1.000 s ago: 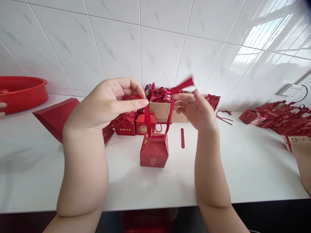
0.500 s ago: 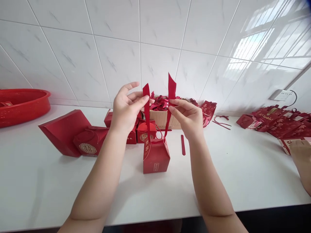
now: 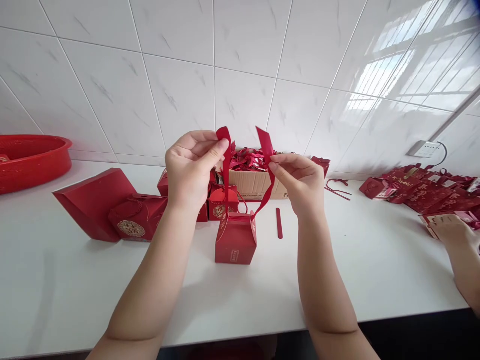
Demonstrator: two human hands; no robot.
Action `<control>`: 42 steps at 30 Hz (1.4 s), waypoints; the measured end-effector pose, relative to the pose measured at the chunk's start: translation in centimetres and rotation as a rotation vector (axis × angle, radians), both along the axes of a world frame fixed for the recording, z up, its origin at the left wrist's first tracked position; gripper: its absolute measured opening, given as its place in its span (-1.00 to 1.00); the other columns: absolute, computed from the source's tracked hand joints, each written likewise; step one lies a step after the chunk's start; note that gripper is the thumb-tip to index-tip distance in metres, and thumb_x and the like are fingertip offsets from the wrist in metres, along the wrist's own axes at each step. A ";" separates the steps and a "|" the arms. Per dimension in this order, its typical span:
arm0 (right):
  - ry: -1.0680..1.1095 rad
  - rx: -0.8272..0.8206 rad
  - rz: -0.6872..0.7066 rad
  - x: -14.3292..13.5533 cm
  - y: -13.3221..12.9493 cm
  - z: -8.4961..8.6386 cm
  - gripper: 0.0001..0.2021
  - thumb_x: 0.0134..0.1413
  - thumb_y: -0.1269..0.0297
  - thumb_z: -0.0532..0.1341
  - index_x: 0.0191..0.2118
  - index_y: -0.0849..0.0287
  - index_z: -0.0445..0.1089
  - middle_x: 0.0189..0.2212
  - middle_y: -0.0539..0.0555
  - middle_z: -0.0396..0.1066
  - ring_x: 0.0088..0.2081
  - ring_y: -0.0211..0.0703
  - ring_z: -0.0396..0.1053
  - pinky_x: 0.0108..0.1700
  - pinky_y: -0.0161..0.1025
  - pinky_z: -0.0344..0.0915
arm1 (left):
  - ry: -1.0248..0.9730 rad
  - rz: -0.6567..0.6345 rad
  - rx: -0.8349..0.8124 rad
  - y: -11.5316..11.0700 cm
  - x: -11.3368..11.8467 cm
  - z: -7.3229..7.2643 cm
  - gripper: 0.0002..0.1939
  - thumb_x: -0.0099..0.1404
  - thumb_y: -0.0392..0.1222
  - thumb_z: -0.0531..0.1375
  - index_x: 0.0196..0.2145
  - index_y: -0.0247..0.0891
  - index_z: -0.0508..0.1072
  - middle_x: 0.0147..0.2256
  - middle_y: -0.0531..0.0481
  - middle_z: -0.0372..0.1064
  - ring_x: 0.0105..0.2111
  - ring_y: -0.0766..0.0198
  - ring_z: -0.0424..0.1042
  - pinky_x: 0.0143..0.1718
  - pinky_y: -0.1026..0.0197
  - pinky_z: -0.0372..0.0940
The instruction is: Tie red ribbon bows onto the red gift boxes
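Note:
A small red gift box (image 3: 236,244) with gold print stands upright on the white table, directly in front of me. Red ribbon (image 3: 227,187) rises from both sides of its top. My left hand (image 3: 193,167) pinches one end of that ribbon between thumb and fingers. The other end is pinched in my right hand (image 3: 300,180), with its cut tip sticking up above the fingers. The ribbon on the right side hangs with a slight bend. Both hands are above the box and do not touch it.
A cardboard box (image 3: 253,186) full of red ribbons stands behind. Red boxes (image 3: 140,220) are at left, beside a red basin (image 3: 33,160). A red strip (image 3: 279,223) lies on the table (image 3: 337,280). At right, another person's hand (image 3: 452,230) touches one of several red boxes.
My right hand has moved right and slightly down with its ribbon end, spreading the two ends farther apart. The other person's hand has come further into view at the right.

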State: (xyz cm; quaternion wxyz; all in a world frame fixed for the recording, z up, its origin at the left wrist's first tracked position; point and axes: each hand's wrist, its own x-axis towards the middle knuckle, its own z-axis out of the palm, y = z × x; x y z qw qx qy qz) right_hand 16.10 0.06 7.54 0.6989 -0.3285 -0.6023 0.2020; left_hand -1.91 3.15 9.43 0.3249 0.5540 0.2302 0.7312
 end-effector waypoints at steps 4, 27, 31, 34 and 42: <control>0.004 0.019 0.031 -0.1 -0.1 0.0 -0.87 0.00 0.34 0.33 -0.28 0.03 0.55 -0.24 -0.01 0.56 -0.14 -0.14 0.51 -0.01 -0.07 0.47 | -0.003 0.085 0.000 -0.1 -0.2 0.1 -0.80 0.07 -0.06 0.39 -0.38 -0.10 0.47 -0.35 0.07 0.50 -0.31 0.23 0.52 -0.37 0.19 0.39; 0.060 0.094 0.082 -1.6 0.3 -0.6 -0.78 0.07 0.29 0.29 -0.14 -0.09 0.55 -0.09 -0.04 0.53 0.07 -0.08 0.42 0.18 -0.01 0.34 | 0.177 0.156 -0.034 0.6 0.4 2.6 -0.90 0.06 -0.13 0.35 -0.47 -0.16 0.52 -0.49 0.04 0.42 -0.39 0.25 0.42 -0.46 0.21 0.28; 0.073 0.076 0.095 -1.3 0.5 -0.7 -0.77 0.06 0.28 0.29 -0.13 -0.06 0.54 -0.08 -0.02 0.53 0.08 -0.07 0.41 0.16 0.00 0.35 | 0.235 0.083 -0.093 0.7 0.3 3.9 -0.91 0.04 -0.18 0.34 -0.51 -0.21 0.51 -0.47 0.02 0.43 -0.35 0.22 0.42 -0.40 0.21 0.31; 0.089 0.090 0.106 -1.2 0.7 -0.8 -0.76 0.05 0.28 0.30 -0.12 -0.06 0.54 -0.07 -0.01 0.53 0.07 -0.06 0.42 0.14 -0.01 0.37 | 0.230 0.063 -0.118 0.5 0.2 4.3 -0.91 0.03 -0.20 0.33 -0.51 -0.23 0.50 -0.44 0.01 0.44 -0.33 0.22 0.42 -0.36 0.21 0.32; 0.123 0.099 0.100 -1.0 0.8 -0.8 -0.76 0.00 0.21 0.33 -0.15 -0.08 0.55 -0.07 -0.03 0.53 0.05 -0.08 0.42 0.15 -0.03 0.36 | 0.232 0.063 -0.098 -0.4 0.4 4.4 -0.91 0.03 -0.23 0.34 -0.51 -0.24 0.50 -0.45 0.01 0.45 -0.32 0.20 0.45 -0.31 0.20 0.37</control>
